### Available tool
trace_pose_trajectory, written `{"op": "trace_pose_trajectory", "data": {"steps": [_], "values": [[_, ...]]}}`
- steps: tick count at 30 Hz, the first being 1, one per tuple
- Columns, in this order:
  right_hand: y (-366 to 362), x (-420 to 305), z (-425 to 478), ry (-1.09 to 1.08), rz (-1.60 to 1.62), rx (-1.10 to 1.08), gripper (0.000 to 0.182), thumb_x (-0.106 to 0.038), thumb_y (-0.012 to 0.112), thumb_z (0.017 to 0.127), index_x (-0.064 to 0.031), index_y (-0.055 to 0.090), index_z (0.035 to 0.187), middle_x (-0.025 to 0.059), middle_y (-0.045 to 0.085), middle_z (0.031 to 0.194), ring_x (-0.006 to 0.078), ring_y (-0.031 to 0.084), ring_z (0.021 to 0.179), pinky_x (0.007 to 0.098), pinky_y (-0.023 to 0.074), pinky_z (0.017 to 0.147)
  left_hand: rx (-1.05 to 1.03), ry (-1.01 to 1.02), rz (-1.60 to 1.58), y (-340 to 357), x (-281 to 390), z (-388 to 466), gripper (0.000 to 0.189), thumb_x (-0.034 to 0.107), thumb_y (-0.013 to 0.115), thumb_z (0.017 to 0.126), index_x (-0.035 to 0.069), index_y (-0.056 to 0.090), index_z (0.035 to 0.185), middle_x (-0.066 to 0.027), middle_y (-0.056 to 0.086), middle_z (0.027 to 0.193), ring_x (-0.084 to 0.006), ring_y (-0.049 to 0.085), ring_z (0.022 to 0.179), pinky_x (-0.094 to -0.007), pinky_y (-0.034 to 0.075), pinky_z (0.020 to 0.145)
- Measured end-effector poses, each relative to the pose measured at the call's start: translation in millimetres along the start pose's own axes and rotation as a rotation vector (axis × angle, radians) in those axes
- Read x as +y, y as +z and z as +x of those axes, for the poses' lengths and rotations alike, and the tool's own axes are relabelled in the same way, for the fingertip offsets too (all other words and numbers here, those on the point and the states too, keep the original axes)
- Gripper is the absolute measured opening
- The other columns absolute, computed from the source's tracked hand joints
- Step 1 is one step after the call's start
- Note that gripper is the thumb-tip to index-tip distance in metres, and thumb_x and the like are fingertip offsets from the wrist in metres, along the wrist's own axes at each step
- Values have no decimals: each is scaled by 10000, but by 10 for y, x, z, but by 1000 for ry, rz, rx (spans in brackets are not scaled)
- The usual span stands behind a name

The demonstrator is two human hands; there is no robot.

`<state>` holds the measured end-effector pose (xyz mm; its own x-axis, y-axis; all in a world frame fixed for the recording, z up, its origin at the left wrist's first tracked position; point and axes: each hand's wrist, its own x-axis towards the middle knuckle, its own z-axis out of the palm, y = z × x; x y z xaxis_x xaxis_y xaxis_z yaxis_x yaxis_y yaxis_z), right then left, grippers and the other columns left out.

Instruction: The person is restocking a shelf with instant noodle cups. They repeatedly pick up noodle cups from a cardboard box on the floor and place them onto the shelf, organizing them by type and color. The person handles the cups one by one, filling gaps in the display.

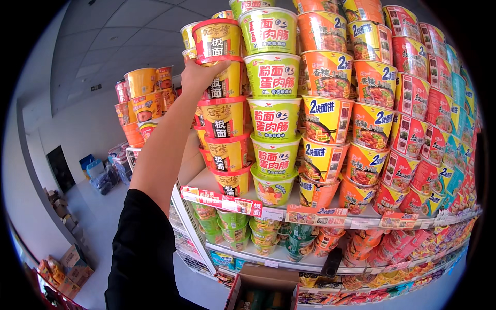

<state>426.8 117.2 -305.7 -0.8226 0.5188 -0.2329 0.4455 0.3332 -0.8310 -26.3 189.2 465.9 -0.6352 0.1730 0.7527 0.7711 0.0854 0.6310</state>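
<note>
My left hand [201, 75] reaches up to the leftmost front stack of red-and-yellow instant noodle tubs. Its thumb and fingers spread around the second tub from the top [226, 77], just under its red lid rim; another red-lidded tub [217, 38] rests above. More matching tubs [223, 118] continue down to the shelf. Directly right rises a stack of green-and-white noodle tubs [273, 75], then orange ones [327, 73]. At the bottom, an open cardboard box [267, 277] holds dark green packages. My right hand is out of view.
The shelf edge [279, 217] carries price labels and promotional strips. Lower shelves hold more tubs [232, 219] and packets. A dark object [332, 261] protrudes near the lower shelf. Cartons [73, 263] stand on the floor at lower left, with wrapped bundles [102, 180] farther back.
</note>
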Motion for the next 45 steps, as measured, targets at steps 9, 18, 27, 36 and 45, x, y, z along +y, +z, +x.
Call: {"op": "trace_pose_trajectory", "data": {"steps": [9,18,27,36,45], "values": [[44,106,60,45,40,-38,530,-290,727,819,-112,604,1303,219,707,983,330,699,859,439,536,735,12,38,59,-155,-84,40,1154,669,863,539,-49,461,1347,-200,647,1236,-289,668,1111,-377,539,946],[51,154,108,17,-50,-59,545,-297,753,802,-107,599,1290,206,714,1015,339,701,905,436,541,771,5,25,-72,-252,-249,113,1138,647,866,560,-64,466,1353,-204,637,1244,-274,663,1107,-377,531,951],[115,462,118,48,18,-85,583,-253,764,796,-110,576,1329,174,718,1065,293,697,899,406,550,771,104,26,-124,-529,-137,-25,1124,623,879,568,-60,462,1357,-188,623,1230,-244,665,1077,-342,553,892],[-290,-277,-46,50,62,-136,562,-316,716,852,-66,564,1332,184,701,1132,316,685,995,418,542,865,15,101,-611,-1405,-428,-952,767,312,823,799,-27,449,1376,-118,640,1154,-180,653,1018,-301,532,876],[-1488,-1901,15,-311,705,10,526,-229,622,979,-41,451,1440,121,570,1347,238,568,1193,394,473,1011,-369,-142,-894,-2182,-1872,-3443,816,326,829,750,-29,436,1370,-189,558,1318,-300,585,1203,-428,518,1008]]}}
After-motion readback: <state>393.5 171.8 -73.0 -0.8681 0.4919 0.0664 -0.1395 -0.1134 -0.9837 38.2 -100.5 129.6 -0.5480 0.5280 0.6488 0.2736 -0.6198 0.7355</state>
